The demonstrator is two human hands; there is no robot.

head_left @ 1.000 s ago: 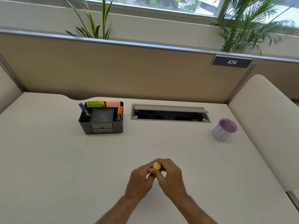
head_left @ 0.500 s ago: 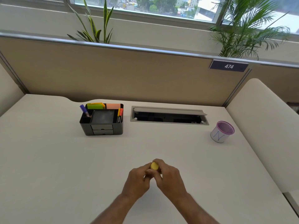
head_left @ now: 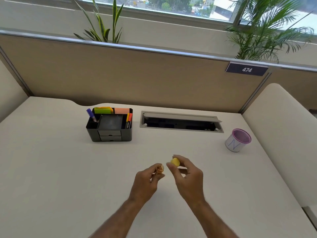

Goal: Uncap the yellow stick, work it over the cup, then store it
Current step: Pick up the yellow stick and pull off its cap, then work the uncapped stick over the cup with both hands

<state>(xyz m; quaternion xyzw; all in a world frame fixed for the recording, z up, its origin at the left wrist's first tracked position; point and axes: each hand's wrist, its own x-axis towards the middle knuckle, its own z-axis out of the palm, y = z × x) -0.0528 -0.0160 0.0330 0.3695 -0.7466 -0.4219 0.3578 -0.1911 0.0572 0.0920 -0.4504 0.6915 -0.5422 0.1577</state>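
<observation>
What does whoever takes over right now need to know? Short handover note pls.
Left hand: closed on the yellow stick, open end facing forward.
Right hand: pinching the yellow cap, clear of the stick.
Cup: upright at the far right of the desk, untouched, well away from both hands.
Black organizer: far left of centre, holding markers and sticky notes.
Done: cap is off.
Left: carry the stick to the cup, work it over the cup, recap, then store it, probably in the organizer.

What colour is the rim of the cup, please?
Purple, on the cup, shown in the head view.
</observation>
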